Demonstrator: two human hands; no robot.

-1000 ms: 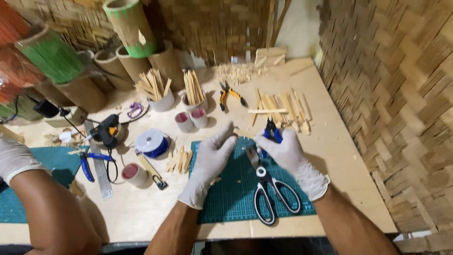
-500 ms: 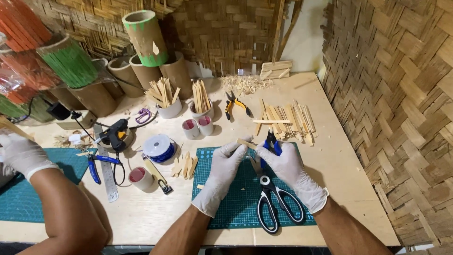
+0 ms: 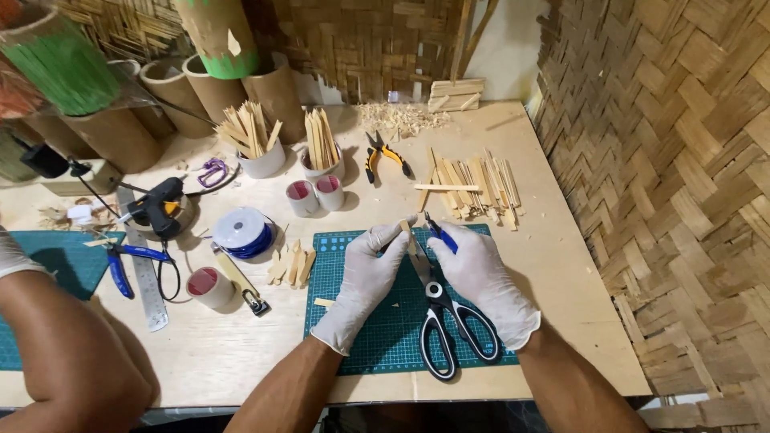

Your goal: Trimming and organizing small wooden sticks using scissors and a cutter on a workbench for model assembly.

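- Head view shows our left hand [image 3: 365, 281] and right hand [image 3: 481, 277], both in white gloves, meeting over the green cutting mat [image 3: 353, 321] on the bench [image 3: 561, 273].
- Since a second ago our hands have drawn closer together and the small bamboo stick [image 3: 407, 231] now sits between them, above the mat's far edge.
- Left fingers [image 3: 391, 234] pinch the stick; right fingers [image 3: 449, 234] are closed around a blue-handled tool [image 3: 439, 235] (its tip is too small to read).
- Black scissors [image 3: 449, 321] lie on the mat, partly under our right hand.
- We judge the stick is being lined up for trimming.
- Another person's gloved arm [image 3: 56, 337] rests at the left.
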